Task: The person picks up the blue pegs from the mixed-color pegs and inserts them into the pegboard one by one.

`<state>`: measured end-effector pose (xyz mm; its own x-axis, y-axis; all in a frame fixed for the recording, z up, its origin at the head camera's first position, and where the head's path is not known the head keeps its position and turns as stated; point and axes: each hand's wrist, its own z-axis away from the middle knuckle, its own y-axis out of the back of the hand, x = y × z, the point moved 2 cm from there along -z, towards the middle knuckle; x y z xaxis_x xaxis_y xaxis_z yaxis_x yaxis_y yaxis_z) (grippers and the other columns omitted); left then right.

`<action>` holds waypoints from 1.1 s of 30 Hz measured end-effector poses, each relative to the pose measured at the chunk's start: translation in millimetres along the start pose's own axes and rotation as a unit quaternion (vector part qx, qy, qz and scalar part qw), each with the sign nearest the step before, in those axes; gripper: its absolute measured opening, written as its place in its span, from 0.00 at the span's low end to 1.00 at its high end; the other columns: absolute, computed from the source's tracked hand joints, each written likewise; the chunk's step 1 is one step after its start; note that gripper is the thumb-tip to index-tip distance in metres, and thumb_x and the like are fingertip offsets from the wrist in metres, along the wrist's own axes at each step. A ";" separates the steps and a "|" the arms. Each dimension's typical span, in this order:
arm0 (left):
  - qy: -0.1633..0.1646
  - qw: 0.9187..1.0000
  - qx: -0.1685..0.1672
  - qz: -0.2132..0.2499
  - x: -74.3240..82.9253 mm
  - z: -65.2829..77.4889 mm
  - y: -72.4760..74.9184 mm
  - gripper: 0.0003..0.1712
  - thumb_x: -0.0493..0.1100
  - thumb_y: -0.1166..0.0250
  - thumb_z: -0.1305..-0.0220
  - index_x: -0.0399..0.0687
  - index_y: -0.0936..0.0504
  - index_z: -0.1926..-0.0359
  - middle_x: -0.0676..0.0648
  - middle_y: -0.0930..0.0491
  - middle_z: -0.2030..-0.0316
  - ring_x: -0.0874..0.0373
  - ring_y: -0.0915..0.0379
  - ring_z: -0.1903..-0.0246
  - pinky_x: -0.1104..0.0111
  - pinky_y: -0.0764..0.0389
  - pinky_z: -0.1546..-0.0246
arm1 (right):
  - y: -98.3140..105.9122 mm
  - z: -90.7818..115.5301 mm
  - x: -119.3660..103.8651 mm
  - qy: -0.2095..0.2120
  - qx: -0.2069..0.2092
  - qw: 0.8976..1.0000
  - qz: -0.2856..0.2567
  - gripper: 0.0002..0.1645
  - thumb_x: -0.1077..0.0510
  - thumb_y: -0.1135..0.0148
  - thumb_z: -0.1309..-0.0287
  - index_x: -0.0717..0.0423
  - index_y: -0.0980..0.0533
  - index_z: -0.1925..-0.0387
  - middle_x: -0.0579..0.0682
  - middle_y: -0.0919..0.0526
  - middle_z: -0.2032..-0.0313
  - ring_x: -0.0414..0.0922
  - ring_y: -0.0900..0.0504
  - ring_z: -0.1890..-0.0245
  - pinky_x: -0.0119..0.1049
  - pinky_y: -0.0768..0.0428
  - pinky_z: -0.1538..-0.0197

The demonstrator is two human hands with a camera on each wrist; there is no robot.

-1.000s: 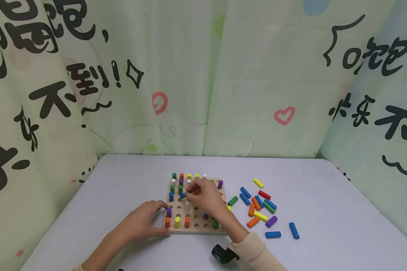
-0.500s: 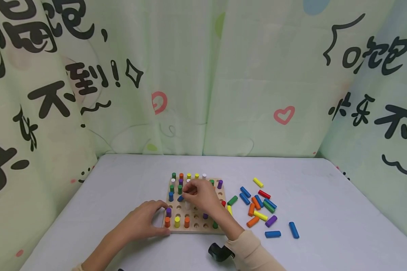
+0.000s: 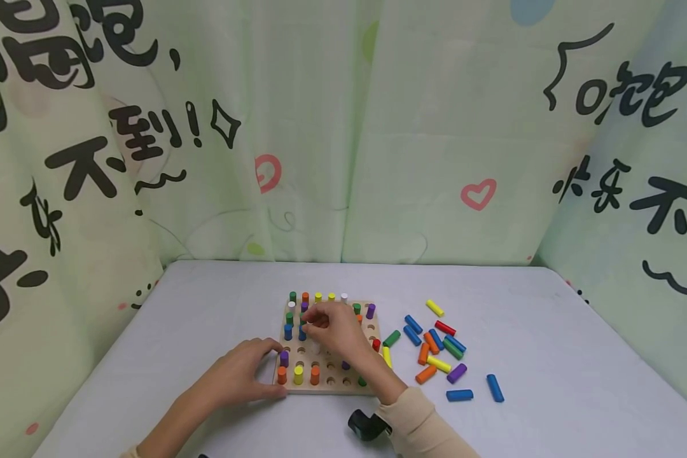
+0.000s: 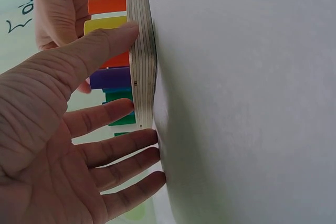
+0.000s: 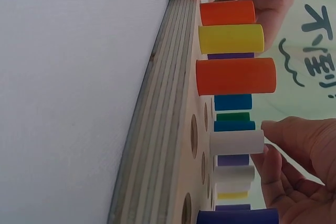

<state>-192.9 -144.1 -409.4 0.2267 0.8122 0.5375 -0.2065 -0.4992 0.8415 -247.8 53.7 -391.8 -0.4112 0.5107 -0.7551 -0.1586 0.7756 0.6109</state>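
Observation:
A wooden pegboard (image 3: pixel 332 391) with rows of holes and coloured pegs lies on the table. My left hand (image 3: pixel 235 376) steadies its near left corner, thumb on the front edge and fairly straight fingers (image 4: pixel 121 140) along the side. Over the board's left half, my right hand (image 3: pixel 339 334) has thumb and fingertips at the top of a blue peg (image 3: pixel 302 333), which stands upright beside another blue peg (image 3: pixel 288 332). In the right wrist view those fingertips meet at the outer end of the blue peg (image 5: pixel 234 125). My right hand hides the board's middle.
Loose blue, orange, green, yellow, red and purple pegs lie right of the board, including a purple peg (image 3: pixel 457 373) and a blue peg (image 3: pixel 495 388). A black device (image 3: pixel 366 425) sits at my right cuff. A printed curtain (image 3: pixel 412 159) surrounds the table.
My right hand has shifted slightly left with the blue peg, which went from lying slanted in the fingers to standing upright in the board. My left hand has stayed put.

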 end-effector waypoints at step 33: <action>0.012 1.000 -0.005 -0.005 4.2 0.5 1.3 0.36 0.57 0.16 0.56 0.53 0.19 0.47 0.45 0.18 0.45 0.44 0.25 0.41 0.43 0.23 0.39 | 21.9 29.0 -8.0 0.029 0.047 0.998 0.027 0.06 0.62 0.31 0.36 0.59 0.16 0.58 0.48 0.14 0.62 0.44 0.17 0.62 0.26 0.18 0.58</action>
<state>-191.7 -141.5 -406.0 0.2058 0.8241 0.5277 -0.2141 -0.4883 0.8460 -222.0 77.4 -379.3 -0.4691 0.5329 -0.7043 -0.0502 0.7801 0.6237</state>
